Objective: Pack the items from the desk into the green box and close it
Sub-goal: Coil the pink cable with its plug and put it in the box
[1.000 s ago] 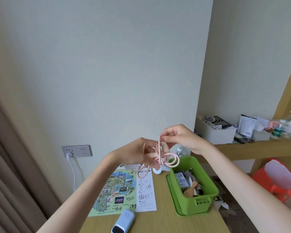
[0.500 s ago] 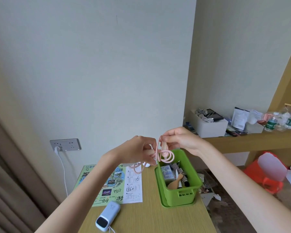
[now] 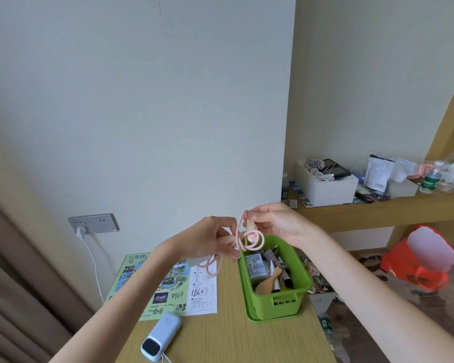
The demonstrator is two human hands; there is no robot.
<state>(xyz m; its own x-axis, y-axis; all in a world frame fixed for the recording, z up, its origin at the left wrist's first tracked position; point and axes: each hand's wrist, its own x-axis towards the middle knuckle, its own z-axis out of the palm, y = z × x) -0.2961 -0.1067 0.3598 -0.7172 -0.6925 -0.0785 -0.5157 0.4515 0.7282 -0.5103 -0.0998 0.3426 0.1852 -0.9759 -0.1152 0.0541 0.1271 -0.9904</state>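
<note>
Two hands, mine, are raised above the table (image 3: 233,339), working a thin pink cable (image 3: 250,238) into loops. My left hand (image 3: 210,239) has its fingers curled around a bunch of the cable, with slack dangling below it over a printed map leaflet (image 3: 165,281). My right hand (image 3: 275,224) pinches the cable's upper part, near what looks like a plug end, and two small coils hang between the hands. The coils hover just above the far end of the green box (image 3: 286,303), which stands open on the table's right side with small items inside. I judge the loops loose and springy. If either pinch slackens they could unwind, or the dangling tail could catch the box rim and spill outside. A bulky coil might also sit too high and stop the box closing. A pale blue power bank (image 3: 161,336) lies near the table's front edge, unpacked.
</note>
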